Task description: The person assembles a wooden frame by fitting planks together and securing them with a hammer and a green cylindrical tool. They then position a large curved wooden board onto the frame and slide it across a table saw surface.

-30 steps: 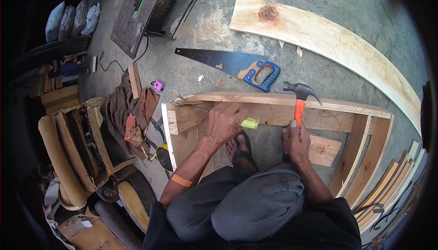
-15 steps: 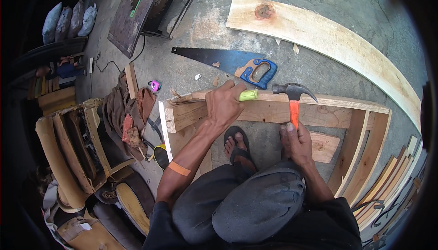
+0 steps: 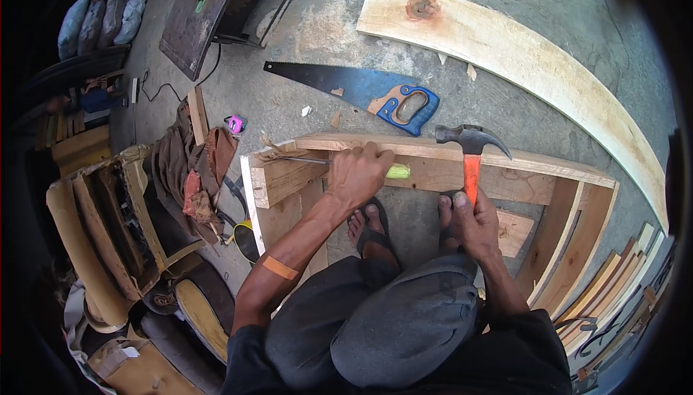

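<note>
The left hand (image 3: 359, 180) has its fingers wrapped around a slim hand tool (image 3: 398, 171), whose smooth yellow-green handle pokes out past the fist; its thin metal shaft runs left to the splintered, ragged corner of a wooden frame (image 3: 447, 148). The right hand (image 3: 476, 223) grips a claw hammer (image 3: 471, 171) by its bright orange handle, thumb laid along it, the dark metal head with its curved claw raised upright before the frame's long rail. The frame, a boxy shape of pale, grained boards with crosspieces at its right end, lies on rough, stained concrete (image 3: 317, 23) around the person's sandalled feet. Just beyond the rail rests a saw (image 3: 343, 86) with a tapering, toothed steel blade and a looped blue handle. Farther out lies a broad, creamy plank (image 3: 498, 45) with a dark round knot; to the left, a crumpled heap of brown cloth (image 3: 175, 160) sits near a rounded pink tape measure (image 3: 235, 124).
</note>
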`<move>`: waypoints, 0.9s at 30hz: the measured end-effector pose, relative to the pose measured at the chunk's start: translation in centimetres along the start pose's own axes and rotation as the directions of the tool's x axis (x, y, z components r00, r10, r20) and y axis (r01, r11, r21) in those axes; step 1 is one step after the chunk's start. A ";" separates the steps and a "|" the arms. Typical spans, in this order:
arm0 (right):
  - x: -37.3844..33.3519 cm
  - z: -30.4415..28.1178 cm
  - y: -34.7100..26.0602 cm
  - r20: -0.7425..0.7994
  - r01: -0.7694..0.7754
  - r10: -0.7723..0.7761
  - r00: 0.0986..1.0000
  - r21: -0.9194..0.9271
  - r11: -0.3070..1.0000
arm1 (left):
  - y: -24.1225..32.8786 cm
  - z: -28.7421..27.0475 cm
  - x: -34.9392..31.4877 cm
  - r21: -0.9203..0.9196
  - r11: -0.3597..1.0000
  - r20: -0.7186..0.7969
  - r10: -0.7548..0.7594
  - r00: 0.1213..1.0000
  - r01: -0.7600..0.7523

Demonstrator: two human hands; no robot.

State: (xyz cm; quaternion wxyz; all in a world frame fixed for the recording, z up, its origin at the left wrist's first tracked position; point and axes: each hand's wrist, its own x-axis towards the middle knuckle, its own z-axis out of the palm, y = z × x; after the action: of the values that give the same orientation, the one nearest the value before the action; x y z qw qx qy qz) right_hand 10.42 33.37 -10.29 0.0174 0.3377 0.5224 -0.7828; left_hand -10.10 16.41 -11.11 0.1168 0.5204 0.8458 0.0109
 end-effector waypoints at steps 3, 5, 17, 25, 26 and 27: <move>0.5 0.0 -0.4 0.025 -0.033 0.031 0.999 0.062 0.998 | 0.8 0.2 0.1 0.069 0.998 -0.023 0.017 1.000 -0.015; 0.5 -0.4 -0.3 0.032 -0.054 0.051 0.998 0.097 0.994 | 1.3 -0.2 0.3 0.054 0.998 -0.026 0.015 1.000 -0.014; 0.0 -1.0 -0.7 0.066 0.034 -0.038 0.997 0.062 0.997 | 0.5 -3.2 1.2 -0.068 0.994 -0.051 -0.087 0.995 0.083; 0.6 0.5 -2.0 -0.194 0.231 -0.153 0.969 0.491 0.840 | 0.7 -4.3 2.5 -0.122 0.978 -0.111 -0.184 0.977 0.171; 0.7 1.4 -1.7 -0.267 0.282 -0.148 0.952 0.587 0.759 | 0.8 -4.5 2.8 -0.130 0.977 -0.120 -0.187 0.975 0.172; 0.3 2.1 0.3 -0.225 0.200 -0.112 0.968 0.424 0.883 | 0.9 -4.7 3.0 -0.139 0.975 -0.129 -0.190 0.973 0.171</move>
State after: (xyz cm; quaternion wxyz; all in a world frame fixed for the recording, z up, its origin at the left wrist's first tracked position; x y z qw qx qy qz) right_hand 9.24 31.60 -10.21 -0.1742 0.3640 0.3550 -0.8433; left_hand -11.58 19.98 -7.00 0.0897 0.4306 0.8934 0.0909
